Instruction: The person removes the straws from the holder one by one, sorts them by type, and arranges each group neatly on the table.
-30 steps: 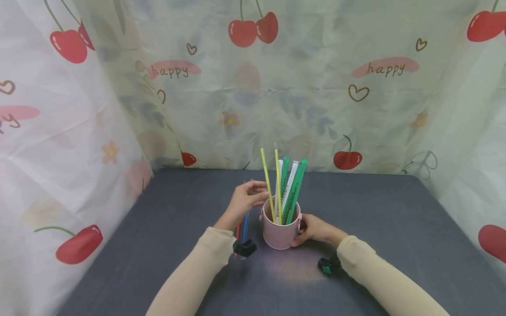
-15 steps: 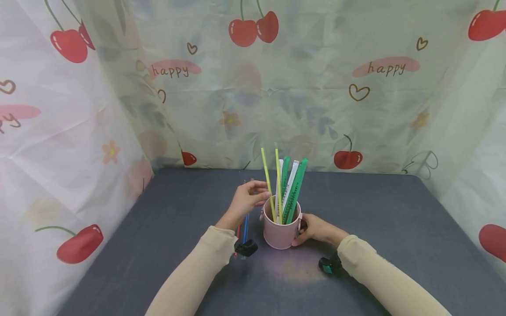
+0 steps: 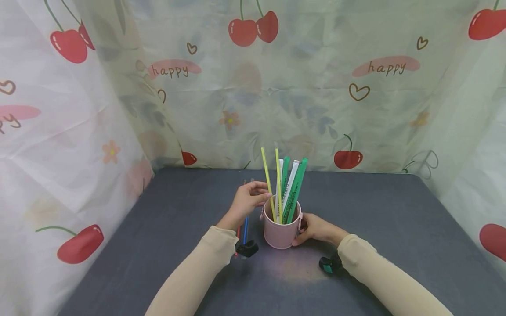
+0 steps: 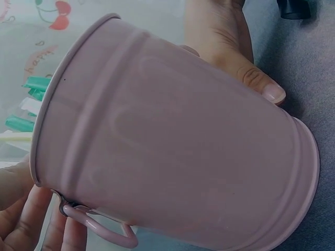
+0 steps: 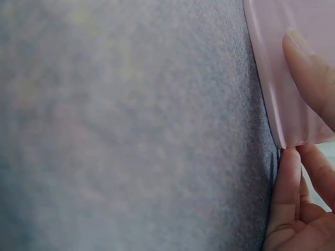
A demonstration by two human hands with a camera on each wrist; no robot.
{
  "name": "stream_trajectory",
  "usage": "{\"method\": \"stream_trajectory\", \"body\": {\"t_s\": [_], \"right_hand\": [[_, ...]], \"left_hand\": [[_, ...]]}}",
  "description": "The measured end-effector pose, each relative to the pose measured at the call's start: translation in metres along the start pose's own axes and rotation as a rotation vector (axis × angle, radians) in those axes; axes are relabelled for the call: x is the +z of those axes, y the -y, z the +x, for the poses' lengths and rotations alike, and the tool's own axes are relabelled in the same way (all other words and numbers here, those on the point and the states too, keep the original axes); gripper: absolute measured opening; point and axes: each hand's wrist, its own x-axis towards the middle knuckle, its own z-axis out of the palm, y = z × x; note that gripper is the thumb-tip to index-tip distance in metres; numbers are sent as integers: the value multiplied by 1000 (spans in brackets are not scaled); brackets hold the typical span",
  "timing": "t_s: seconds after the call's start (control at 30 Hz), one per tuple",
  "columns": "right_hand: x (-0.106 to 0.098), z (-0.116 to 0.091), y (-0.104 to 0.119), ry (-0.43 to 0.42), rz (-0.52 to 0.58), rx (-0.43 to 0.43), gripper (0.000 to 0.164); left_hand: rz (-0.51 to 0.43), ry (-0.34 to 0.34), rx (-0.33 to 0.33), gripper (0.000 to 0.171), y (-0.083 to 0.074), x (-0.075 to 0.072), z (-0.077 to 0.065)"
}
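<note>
A pink bucket stands upright on the dark table, with small side handles. In it lean two thin yellow sticks and several long, slim green and white printed strips. My left hand is at the bucket's left rim, thumb and fairly straight fingers beside a yellow stick; whether it touches that stick I cannot tell. In the left wrist view those fingers lie by the rim and handle. My right hand holds the lower right side, with its thumb on the wall and fingertips near the base.
A slim blue stick and a red stick lie on the table, partly hidden under my left wrist. Black wrist devices hang below both sleeves. A cherry-printed curtain encloses the table's back and sides.
</note>
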Motion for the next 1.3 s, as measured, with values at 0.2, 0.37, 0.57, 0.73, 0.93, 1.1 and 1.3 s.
{"method": "stream_trajectory", "body": {"t_s": [0.2,0.37,0.57,0.73,0.93,1.1,1.3], "right_hand": [[0,0,0,2,-2,-4,68],[0,0,-1,8,10,-9,68],[0,-1,-1,2,2,-10,67],[1,-2,-1,-1,2,-13,66],[0,-1,-3,7,12,-29,67],[0,1,-7,7,12,-24,66],[0,2,-7,0,11,-17,67]], "left_hand": [[14,18,-8,28,-21,-1,-14],[6,19,-12,28,-24,-1,-17],[-28,8,-6,29,-4,0,-3],[-29,-11,24,26,0,1,-1],[-76,-17,28,26,-4,-1,-1],[-103,-19,34,28,-7,-3,0],[-121,-32,38,24,-13,-5,-1]]}}
